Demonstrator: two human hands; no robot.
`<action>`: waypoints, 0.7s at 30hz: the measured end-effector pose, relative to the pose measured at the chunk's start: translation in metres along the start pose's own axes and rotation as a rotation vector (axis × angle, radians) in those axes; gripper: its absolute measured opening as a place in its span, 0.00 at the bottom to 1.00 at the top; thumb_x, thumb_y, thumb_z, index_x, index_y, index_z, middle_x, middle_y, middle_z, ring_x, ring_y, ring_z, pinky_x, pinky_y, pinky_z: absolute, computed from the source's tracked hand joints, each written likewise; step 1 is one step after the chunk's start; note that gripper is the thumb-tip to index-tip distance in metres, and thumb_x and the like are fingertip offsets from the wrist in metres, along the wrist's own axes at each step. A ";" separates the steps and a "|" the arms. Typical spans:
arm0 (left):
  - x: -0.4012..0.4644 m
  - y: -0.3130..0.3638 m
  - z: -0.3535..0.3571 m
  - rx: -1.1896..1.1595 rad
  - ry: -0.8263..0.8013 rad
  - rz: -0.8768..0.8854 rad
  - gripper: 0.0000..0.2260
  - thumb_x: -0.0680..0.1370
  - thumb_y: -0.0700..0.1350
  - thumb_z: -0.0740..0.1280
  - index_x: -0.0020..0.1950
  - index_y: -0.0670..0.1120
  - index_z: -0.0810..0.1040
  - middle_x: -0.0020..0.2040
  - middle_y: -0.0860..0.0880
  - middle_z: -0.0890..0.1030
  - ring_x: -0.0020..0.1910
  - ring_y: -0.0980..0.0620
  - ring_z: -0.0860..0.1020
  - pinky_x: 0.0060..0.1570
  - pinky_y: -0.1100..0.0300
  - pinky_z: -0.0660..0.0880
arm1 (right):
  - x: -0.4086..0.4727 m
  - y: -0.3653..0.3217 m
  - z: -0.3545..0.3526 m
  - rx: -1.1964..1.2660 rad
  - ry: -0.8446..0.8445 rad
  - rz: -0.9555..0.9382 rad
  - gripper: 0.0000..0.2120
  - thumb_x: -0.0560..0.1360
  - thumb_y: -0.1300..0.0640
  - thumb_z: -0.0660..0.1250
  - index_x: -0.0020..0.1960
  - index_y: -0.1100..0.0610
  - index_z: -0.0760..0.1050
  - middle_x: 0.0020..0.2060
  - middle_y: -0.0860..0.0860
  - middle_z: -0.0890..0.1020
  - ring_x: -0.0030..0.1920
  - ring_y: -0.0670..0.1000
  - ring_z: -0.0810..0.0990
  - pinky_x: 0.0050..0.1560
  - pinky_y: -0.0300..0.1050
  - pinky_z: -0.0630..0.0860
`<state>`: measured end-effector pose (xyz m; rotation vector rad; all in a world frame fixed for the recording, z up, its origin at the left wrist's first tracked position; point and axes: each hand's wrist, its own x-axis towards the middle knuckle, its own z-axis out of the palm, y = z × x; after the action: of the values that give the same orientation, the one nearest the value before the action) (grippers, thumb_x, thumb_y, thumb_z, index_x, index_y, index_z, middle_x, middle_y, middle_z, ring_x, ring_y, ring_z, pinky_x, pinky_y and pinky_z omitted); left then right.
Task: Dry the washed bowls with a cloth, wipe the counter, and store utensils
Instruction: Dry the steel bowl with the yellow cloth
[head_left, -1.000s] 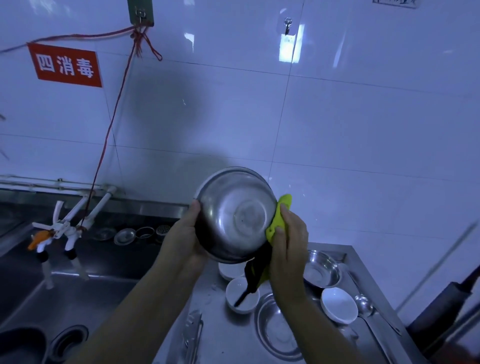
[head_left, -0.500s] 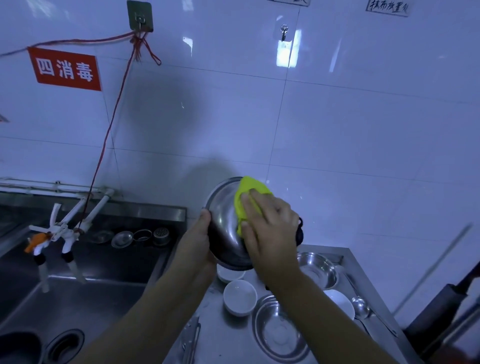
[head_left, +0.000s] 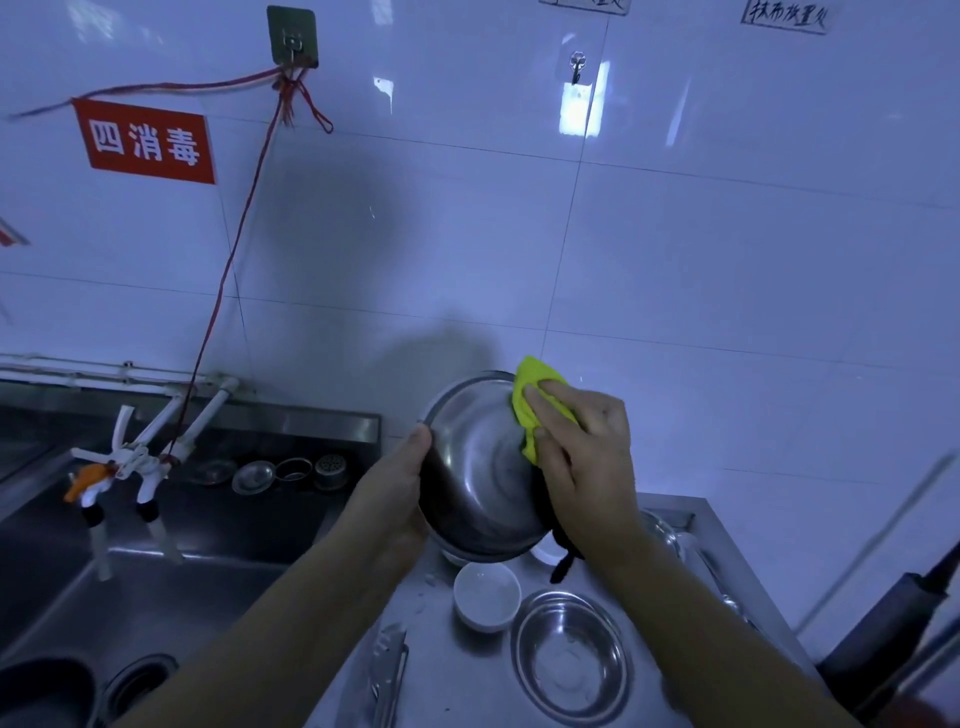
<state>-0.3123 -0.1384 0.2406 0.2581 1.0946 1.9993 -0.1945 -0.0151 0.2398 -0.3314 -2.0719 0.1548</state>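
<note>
Yellow cloth (head_left: 535, 402) now higher (round steel bowl (head_left: 475, 467)).

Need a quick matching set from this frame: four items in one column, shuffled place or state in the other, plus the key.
1. steel bowl
2. yellow cloth
3. small white bowl
4. red sign

A. upright on the counter
B. pressed to a rim by the right hand
C. stuck on the wall tiles
D. held tilted in the air by the left hand

Pairs: 1-D, 2-B, 3-A, 4-C
</note>
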 end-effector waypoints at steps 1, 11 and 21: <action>-0.001 -0.003 0.000 0.005 -0.014 -0.024 0.20 0.82 0.50 0.54 0.65 0.37 0.72 0.61 0.38 0.78 0.61 0.43 0.76 0.66 0.48 0.67 | 0.008 -0.003 0.001 -0.010 -0.010 0.011 0.16 0.74 0.63 0.64 0.59 0.56 0.80 0.58 0.52 0.80 0.53 0.61 0.75 0.51 0.60 0.73; 0.005 0.013 -0.002 -0.202 -0.123 -0.187 0.22 0.82 0.48 0.52 0.52 0.34 0.80 0.46 0.38 0.83 0.43 0.44 0.82 0.41 0.55 0.80 | -0.004 -0.041 0.026 -0.263 -0.091 -0.391 0.13 0.77 0.55 0.63 0.58 0.47 0.80 0.58 0.44 0.80 0.56 0.55 0.77 0.47 0.49 0.69; 0.009 0.011 -0.018 -0.318 0.065 -0.086 0.12 0.82 0.43 0.55 0.51 0.36 0.75 0.41 0.40 0.83 0.38 0.46 0.82 0.35 0.50 0.78 | -0.049 0.007 0.025 0.034 0.077 -0.332 0.13 0.78 0.61 0.63 0.60 0.51 0.73 0.60 0.45 0.70 0.56 0.54 0.71 0.44 0.57 0.78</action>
<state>-0.3336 -0.1458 0.2370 -0.0207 0.7967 2.0789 -0.1916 -0.0222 0.1846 0.0293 -2.0138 -0.0226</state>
